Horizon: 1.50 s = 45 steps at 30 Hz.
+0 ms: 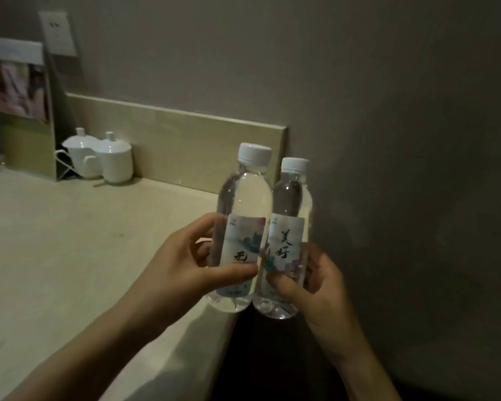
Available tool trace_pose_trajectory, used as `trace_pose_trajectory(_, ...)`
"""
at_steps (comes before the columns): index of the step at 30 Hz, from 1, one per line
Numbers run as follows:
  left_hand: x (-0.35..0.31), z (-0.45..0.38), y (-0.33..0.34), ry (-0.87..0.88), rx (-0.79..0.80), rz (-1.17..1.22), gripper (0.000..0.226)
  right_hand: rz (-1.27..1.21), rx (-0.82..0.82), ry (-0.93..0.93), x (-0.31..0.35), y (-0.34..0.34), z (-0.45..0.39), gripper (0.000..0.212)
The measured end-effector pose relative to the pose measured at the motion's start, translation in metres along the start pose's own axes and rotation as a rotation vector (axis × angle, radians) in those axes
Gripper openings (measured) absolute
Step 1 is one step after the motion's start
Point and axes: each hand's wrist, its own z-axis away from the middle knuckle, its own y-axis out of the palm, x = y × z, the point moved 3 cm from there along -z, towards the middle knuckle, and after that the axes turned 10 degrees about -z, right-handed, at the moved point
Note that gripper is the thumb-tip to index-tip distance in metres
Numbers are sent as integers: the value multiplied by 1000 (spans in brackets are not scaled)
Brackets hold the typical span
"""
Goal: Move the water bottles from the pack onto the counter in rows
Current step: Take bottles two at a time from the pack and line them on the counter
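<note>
My left hand (185, 264) has its thumb and fingers curled round the lower half of one water bottle (243, 227), the thumb lying across the front of the label. My right hand (307, 282) grips a second bottle (289, 235) the same way, thumb on the front near the bottom of the label and fingers wrapped behind. Both bottles are upright, full of clear water, with white caps, and they touch each other side by side. I see them at the right-hand front corner of the counter (70, 256); the left one is over the counter's edge and the right one hangs past it, over the dark gap below. I cannot tell whether either base is resting on anything.

Farther back, at the rear left of the pale counter, two white lidded cups (99, 157) stand together against a low tan backsplash (185, 140). Just left of them a framed card (18, 105) stands propped on a wire stand, its picture too blurred to read. Above it a white wall plate (59, 33) sits on the grey wall (359, 82).
</note>
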Motion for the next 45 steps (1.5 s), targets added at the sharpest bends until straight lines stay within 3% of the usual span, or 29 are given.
trace_pose_trajectory(3, 12, -5, -39, 36, -6, -65, 54, 63, -30, -32, -13, 28, -20, 54)
trace_pose_trajectory(8, 30, -17, -87, 66, -147, -250, 57, 170, -51, -6, -31, 64, -49, 52)
trace_pose_trajectory(22, 67, -38, -148, -3, -316, -226, 49, 345, 39, 28, -59, 115, -110, 58)
trace_pose_trajectory(31, 90, -72, -204, 19, -269, -263, 47, 311, 33, 70, -84, 156, -158, 53)
trace_pose_trajectory(45, 146, -154, -294, 115, -106, -244, 51, 342, -246, 66, -134, 220, -241, 56)
